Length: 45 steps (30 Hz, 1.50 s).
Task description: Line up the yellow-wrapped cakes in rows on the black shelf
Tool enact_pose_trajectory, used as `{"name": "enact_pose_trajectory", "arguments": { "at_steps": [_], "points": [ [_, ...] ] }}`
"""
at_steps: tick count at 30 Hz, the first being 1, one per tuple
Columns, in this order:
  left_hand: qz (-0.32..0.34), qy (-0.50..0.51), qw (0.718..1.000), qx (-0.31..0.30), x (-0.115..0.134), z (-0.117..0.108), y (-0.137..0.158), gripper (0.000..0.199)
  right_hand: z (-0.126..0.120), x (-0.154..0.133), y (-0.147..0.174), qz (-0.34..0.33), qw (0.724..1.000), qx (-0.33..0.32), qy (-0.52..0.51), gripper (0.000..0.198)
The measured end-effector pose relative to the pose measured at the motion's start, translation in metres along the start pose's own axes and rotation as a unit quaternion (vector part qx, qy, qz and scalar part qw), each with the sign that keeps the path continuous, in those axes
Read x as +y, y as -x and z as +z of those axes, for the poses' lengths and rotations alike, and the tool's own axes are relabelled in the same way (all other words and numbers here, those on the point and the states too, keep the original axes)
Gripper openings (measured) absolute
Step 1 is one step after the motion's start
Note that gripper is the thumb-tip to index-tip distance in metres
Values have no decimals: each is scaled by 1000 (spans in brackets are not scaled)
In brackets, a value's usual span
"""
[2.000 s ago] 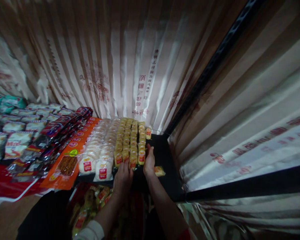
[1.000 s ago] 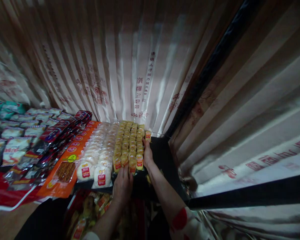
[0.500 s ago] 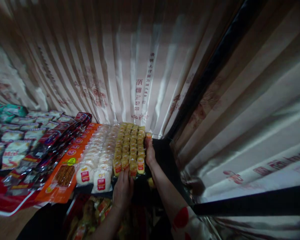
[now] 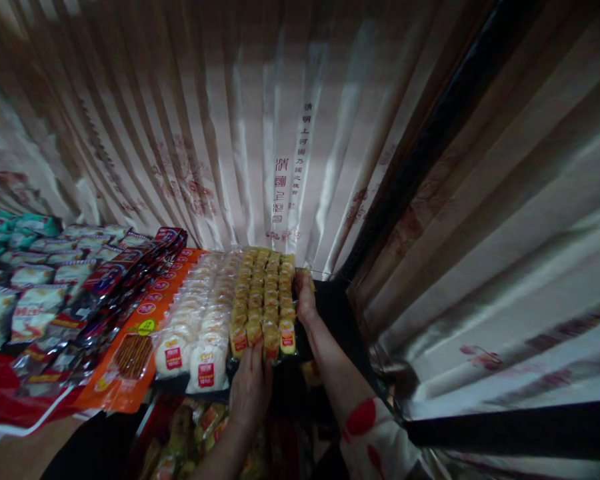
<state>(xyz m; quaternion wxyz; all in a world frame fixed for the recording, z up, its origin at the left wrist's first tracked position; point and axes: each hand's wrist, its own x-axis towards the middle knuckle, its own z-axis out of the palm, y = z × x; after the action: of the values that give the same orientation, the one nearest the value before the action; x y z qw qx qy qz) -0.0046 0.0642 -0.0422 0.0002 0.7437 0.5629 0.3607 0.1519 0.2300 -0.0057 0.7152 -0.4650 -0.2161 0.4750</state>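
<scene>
Left of both hands lie orange snack packs, then white-wrapped packets nearer in. The left hand — open, fingers straight — touches the front of the yellow-wrapped packets, rowed ahead of it. Along their far right side, the right hand meets a lone packet — whether gripped, I cannot tell.

Pale pleated curtains, dimly lit
</scene>
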Motion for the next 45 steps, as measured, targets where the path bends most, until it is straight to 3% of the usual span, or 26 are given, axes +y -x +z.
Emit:
{"name": "enact_pose_trajectory", "arguments": {
  "at_steps": [6, 12, 17, 23, 30, 35, 45],
  "points": [
    [8, 9, 1000, 11, -1, 1, 1, 30, 3, -4, -3, 23, 999, 25, -8, 40],
    [8, 1, 1000, 5, -1, 0, -1, 29, -5, 1, -9, 60, 995, -77, 20, 46],
    [2, -6, 1000, 14, -1, 3, 0, 29, -6, -3, -13, 34, 999, -16, 12, 41],
    [15, -9, 1000, 17, 0, -1, -2, 29, 9, -8, -13, 47, 998, -42, -15, 37],
    [-1, 1, 1000, 9, 0, 0, -2, 29, 14, -11, -11, 58, 993, -99, -2, 48],
    [6, 10, 1000, -1, -1, -1, -1, 31, 17, -11, -11, 55, 996, -70, -3, 53],
    [5, 6, 1000, 16, -4, 9, 5, 30, 13, -8, -17, 20, 996, -84, 18, 46]
  ]
}}
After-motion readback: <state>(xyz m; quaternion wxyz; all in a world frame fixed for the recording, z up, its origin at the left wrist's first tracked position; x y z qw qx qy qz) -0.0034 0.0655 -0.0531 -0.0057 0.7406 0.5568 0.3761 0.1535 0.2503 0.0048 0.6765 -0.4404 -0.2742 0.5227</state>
